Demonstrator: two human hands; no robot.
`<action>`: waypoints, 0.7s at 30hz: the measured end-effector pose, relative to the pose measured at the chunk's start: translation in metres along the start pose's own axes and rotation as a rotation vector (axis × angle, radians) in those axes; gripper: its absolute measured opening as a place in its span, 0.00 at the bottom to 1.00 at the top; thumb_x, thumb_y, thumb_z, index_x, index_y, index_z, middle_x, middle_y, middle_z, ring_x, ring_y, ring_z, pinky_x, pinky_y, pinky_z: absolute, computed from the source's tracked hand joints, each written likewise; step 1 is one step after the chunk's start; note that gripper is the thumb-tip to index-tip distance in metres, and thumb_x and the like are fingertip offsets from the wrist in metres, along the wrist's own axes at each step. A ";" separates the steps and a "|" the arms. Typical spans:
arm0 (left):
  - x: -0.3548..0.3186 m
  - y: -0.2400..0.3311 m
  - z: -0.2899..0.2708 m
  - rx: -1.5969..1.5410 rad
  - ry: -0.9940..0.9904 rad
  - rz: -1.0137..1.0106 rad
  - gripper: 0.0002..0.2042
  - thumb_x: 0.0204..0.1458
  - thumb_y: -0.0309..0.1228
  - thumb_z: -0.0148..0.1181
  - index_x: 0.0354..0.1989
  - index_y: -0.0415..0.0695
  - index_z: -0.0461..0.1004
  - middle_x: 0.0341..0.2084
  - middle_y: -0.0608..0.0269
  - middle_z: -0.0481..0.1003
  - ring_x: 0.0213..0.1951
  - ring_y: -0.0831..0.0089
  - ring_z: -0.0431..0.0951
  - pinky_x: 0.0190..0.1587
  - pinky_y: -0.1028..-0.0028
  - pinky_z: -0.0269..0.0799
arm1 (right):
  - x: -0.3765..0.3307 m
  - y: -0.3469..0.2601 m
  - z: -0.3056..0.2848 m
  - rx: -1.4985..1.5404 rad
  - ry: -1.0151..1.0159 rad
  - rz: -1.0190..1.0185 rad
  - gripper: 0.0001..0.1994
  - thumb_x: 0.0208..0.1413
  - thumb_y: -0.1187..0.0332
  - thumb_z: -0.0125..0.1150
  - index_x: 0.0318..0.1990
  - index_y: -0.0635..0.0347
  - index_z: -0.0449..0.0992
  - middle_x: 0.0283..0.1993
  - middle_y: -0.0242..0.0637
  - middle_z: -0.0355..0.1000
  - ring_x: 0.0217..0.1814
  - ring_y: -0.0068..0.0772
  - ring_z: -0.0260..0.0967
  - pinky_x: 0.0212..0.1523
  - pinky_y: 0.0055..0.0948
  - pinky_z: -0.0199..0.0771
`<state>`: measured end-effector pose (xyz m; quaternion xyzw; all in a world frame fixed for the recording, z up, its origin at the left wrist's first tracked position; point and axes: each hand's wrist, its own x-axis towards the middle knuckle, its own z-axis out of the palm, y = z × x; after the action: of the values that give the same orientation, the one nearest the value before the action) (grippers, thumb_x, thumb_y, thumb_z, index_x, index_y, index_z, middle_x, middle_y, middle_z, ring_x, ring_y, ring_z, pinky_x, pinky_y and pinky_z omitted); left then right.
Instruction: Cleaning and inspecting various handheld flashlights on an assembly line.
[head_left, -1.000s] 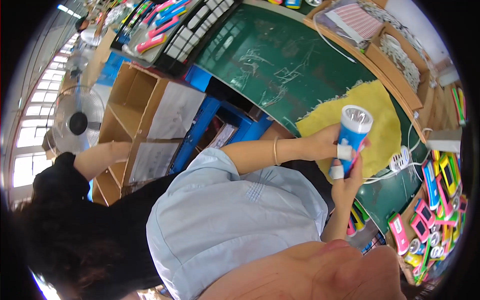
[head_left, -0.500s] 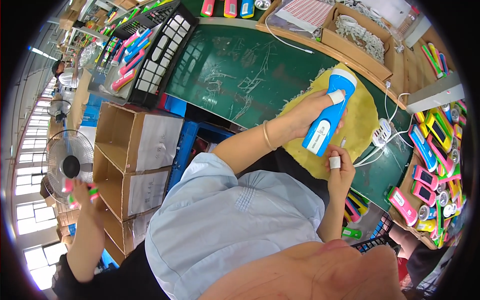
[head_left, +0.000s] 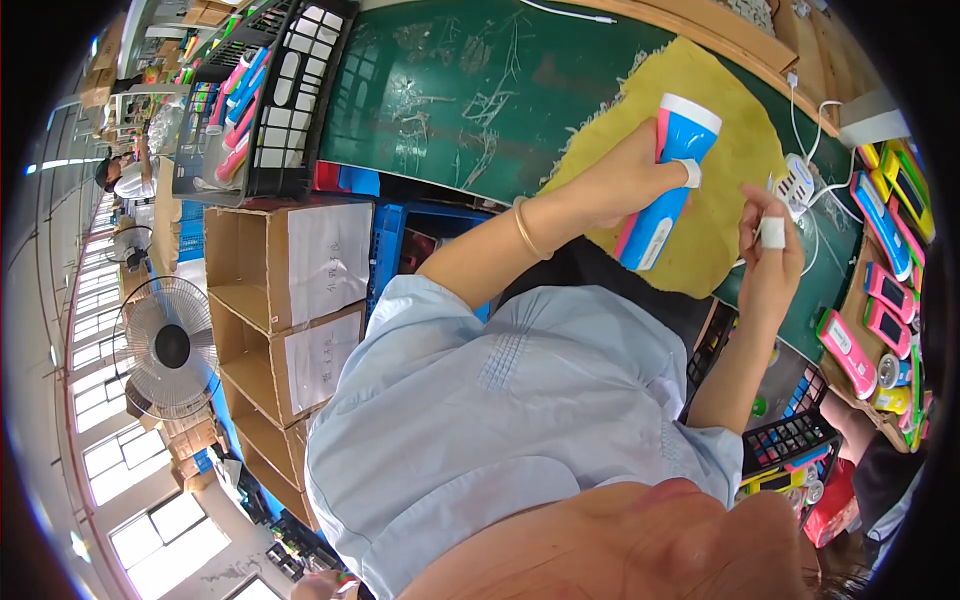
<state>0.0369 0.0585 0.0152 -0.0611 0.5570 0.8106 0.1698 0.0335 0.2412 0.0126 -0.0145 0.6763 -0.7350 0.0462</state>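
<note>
My left hand is closed round a flashlight with a blue and pink body and a white head, held tilted above a yellow cloth. White tape wraps the thumb. To its right, my right hand is raised with its fingers bent, also with a taped digit. A white charging cable runs behind this hand, which appears to pinch it; the plug end is mostly hidden. Close by the right fingers, a white multi-port USB charger has several cables leading from it.
The green tabletop bears scraps of clear film. A black crate of flashlights stands at the left, above cardboard compartments and near a fan. More colourful flashlights lie on the right. A person is far left.
The flashlight has been rolled in my left hand, so its pink side shows. My right hand has moved away from it, towards the charger. Another person's arm at the left has dropped mostly from view.
</note>
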 end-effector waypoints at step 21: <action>0.014 0.006 -0.023 -0.381 -0.097 0.070 0.16 0.54 0.33 0.48 0.44 0.31 0.64 0.34 0.53 0.71 0.33 0.67 0.73 0.36 0.68 0.72 | -0.005 0.001 0.022 -0.406 -0.151 -0.334 0.05 0.50 0.75 0.56 0.34 0.64 0.74 0.29 0.31 0.69 0.33 0.18 0.63 0.33 0.17 0.61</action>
<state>0.0193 0.0381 0.0080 -0.0338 0.3864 0.9089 0.1534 0.0403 0.2199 0.0137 -0.1898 0.7927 -0.5786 -0.0291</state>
